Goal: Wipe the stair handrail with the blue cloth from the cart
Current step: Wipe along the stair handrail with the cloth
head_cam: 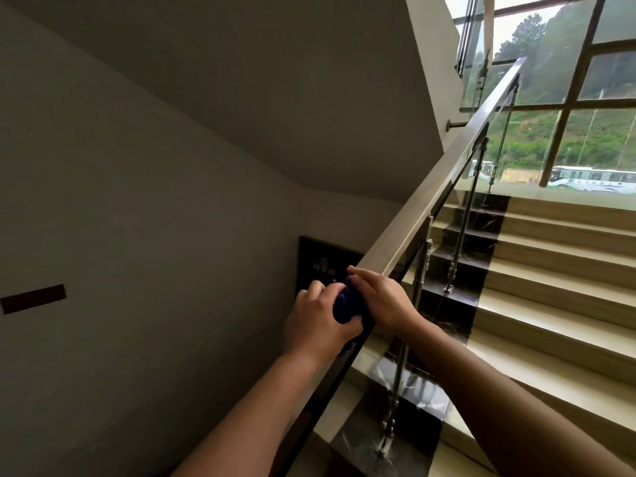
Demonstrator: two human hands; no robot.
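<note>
Head view, looking up a stairwell. My left hand [318, 320] and my right hand [382, 299] meet on the lower stretch of the stair handrail [444, 173], with the blue cloth [346, 306] bunched between them. The cloth lies on the rail: a dark blue wad shows between the two hands, and a small fold of it hangs below my left palm at the rail's edge. My left fingers are curled closed around the wad from the wall side, thumb pressed against its near end. My right hand lies flat over the top of the rail and the cloth's upper end, fingers together and extended up the rail; whether they pinch the cloth or only press on it I cannot tell. Both forearms enter from the bottom of the frame, bare.

The handrail is a flat, pale metal bar that climbs diagonally from my hands toward the upper right. Beneath it stand glass panels [444, 256] held by slim metal posts [461, 235] with clamps. To the right of the rail rise beige stair treads [557, 280] with a dark marble strip [475, 242] beside the glass. To the left is a plain wall [137, 218] bearing a dark framed sign [323, 263], partly hidden by my left hand. At the top of the flight a large gridded window [568, 98] shows a green hillside and white buses [592, 179].
</note>
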